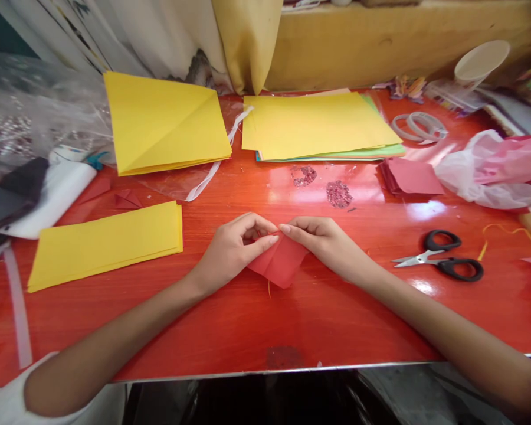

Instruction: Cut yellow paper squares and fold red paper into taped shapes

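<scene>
A small piece of red paper (279, 264) with crease lines is held between both hands just above the red table. My left hand (234, 247) pinches its upper left edge between thumb and index finger. From the other side, my right hand (321, 239) pinches the upper edge, and the two sets of fingertips nearly meet. A thin yellow thread (269, 289) hangs below the paper. To the right lie scissors (440, 256) with black handles, blades parted. A stack of red paper squares (410, 177) sits beyond my right hand.
Cut yellow sheets (108, 242) lie at left, with folded yellow sheets (168, 124) behind. A pile of coloured paper (314, 127) and tape rolls (420, 126) stand at the back. Pink and white plastic (491, 168) is at right. The table's front edge (230, 374) runs below my forearms.
</scene>
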Tool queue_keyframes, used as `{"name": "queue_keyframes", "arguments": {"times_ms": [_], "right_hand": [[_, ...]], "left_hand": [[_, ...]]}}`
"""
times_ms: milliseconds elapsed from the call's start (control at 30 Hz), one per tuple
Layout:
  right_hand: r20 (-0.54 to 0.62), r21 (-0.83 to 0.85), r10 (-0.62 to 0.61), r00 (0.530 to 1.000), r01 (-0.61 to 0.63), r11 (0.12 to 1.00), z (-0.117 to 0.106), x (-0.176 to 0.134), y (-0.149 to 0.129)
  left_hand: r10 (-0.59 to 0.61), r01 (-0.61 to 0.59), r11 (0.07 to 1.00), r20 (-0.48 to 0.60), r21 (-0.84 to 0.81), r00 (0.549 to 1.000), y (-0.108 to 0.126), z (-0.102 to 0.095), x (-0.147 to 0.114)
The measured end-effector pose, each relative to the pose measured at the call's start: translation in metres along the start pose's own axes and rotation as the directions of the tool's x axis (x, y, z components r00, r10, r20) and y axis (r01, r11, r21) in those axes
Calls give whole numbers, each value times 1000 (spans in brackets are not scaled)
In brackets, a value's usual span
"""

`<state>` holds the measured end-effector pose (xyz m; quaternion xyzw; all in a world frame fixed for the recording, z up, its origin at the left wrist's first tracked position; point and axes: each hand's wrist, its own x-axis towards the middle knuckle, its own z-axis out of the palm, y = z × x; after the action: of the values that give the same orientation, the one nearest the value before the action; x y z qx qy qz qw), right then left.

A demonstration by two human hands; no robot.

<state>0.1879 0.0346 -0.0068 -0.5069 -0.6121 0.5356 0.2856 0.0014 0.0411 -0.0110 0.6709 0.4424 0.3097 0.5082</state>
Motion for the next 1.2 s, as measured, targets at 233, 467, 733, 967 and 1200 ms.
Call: {"name": "queue_keyframes", "arguments": {"times_ms": [233, 467, 733, 967, 1200], "right_hand": [[-1, 1, -6, 1000, 6, 1000, 1, -1, -1], [-4, -19, -16, 1000, 16, 1000, 1, -1, 0], [-28, -34, -28, 999, 27, 999, 1, -1, 1], [-47, -47, -36, 998, 34, 998, 2, -1, 1], [-52, -63, -58, 997, 55, 997, 2, -2, 3]], "left_hand": [[-18, 19, 1000, 3, -22, 1000, -1, 0, 1], [-35, 36, 996, 13, -79, 999, -1, 0, 1], [-42, 42, 995, 1, -96, 999, -1, 0, 1], [-48, 49, 992, 10, -113, 999, 0, 0, 2], [-67, 67, 990, 3, -125, 998, 1, 0, 2]]}}
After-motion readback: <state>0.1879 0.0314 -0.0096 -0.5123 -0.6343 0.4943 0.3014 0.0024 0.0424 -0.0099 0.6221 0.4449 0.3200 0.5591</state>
